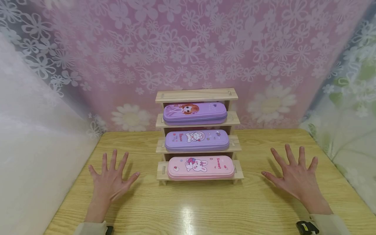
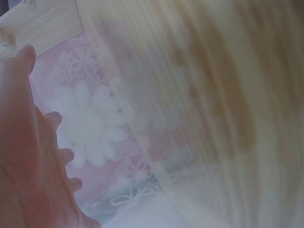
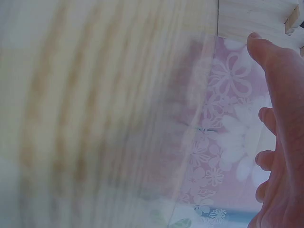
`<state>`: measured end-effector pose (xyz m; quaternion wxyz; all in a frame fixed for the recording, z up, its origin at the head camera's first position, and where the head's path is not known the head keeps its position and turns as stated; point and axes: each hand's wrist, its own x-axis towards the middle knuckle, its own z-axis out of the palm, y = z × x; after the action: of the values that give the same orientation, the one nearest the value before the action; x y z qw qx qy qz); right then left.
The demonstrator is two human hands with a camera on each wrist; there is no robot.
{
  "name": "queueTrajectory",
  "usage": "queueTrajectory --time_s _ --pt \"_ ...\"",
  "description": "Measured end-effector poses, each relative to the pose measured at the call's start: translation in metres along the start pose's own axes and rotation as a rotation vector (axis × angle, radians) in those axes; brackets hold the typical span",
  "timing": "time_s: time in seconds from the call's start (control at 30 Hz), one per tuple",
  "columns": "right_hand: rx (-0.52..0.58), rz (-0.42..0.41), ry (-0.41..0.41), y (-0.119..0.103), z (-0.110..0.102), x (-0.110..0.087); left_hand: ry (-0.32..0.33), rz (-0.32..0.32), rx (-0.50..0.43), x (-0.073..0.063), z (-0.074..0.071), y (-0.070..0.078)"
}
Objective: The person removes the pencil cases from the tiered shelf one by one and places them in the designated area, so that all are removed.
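Note:
My left hand (image 1: 109,182) is spread palm down at the left of the table, fingers straight and holding nothing. On the right, my right hand (image 1: 299,182) is spread likewise. Whether either hand touches the wood, I cannot tell. Between them stands a stepped wooden rack (image 1: 196,95). A pink pencil case (image 1: 182,169) with a bunny lies on its lowest step. One step up is a lilac pencil case (image 1: 217,142) with an astronaut bunny. Above that, beneath the top board, rests a purple pencil case (image 1: 210,114) with a red-haired girl. Both hands are apart from the rack.
The wood-grain table (image 1: 205,209) spreads around the rack. Behind it hangs a pink flowered curtain (image 1: 191,49). Pale sheer cloth hangs along the table's left side, and flowered cloth (image 1: 358,114) hangs along its right.

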<state>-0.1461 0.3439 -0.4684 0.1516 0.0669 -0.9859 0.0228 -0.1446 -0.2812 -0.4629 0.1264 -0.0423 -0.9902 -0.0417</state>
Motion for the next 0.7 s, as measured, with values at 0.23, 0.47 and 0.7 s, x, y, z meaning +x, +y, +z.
queueTrajectory --time_s 0.23,0.47,0.7 --pt "0.009 0.004 -0.006 -0.001 -0.002 0.002 -0.017 -0.008 -0.004 0.001 -0.002 0.001" --pt "0.026 -0.028 0.008 -0.012 -0.010 0.003 -0.012 0.013 -0.060 0.004 -0.001 0.005" --pt "0.195 -0.114 0.056 -0.038 -0.022 0.005 -0.022 0.054 -0.499 0.016 -0.005 0.024"
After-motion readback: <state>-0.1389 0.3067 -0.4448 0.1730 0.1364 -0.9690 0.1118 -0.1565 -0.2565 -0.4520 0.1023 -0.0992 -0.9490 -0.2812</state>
